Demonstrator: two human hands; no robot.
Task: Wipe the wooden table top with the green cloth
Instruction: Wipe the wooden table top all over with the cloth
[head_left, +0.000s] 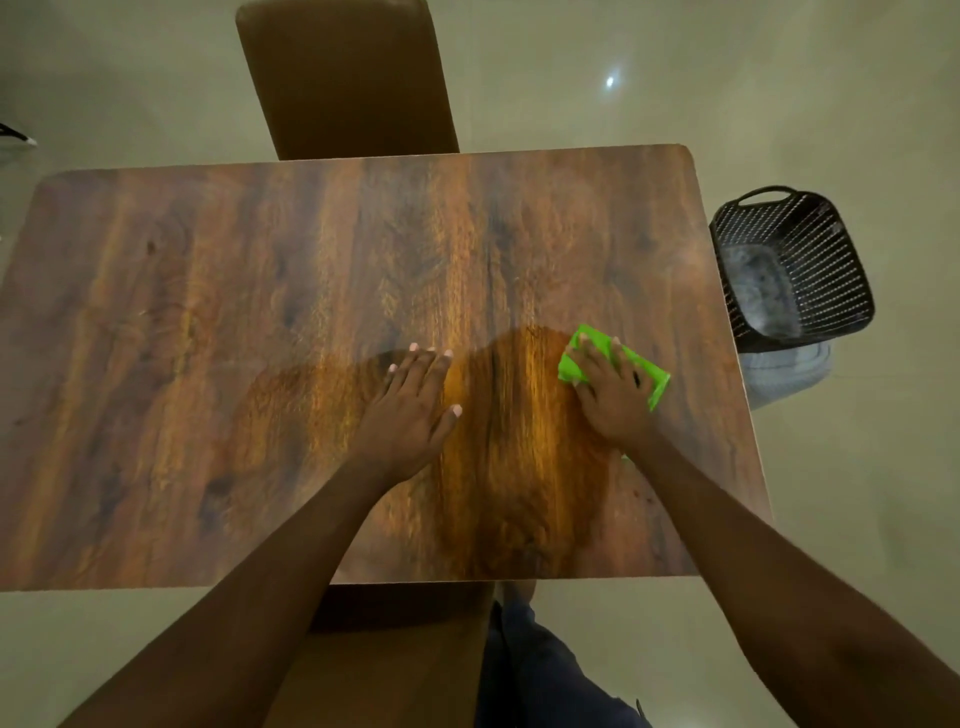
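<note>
The wooden table top (218, 322) fills the middle of the view, dark brown with strong grain. A folded bright green cloth (647, 371) lies flat on it near the right edge. My right hand (610, 392) presses down on the cloth, fingers spread over it, so much of the cloth is hidden. My left hand (415, 408) rests flat on the bare wood to the left of the cloth, fingers together and holding nothing. A darker, shinier patch of wood lies between and below the two hands.
A brown chair (343, 78) stands at the table's far side and another chair seat (384, 654) sits under the near edge. A dark plastic basket (821, 270) stands on the pale floor just past the right edge, over a grey cloth (784, 369).
</note>
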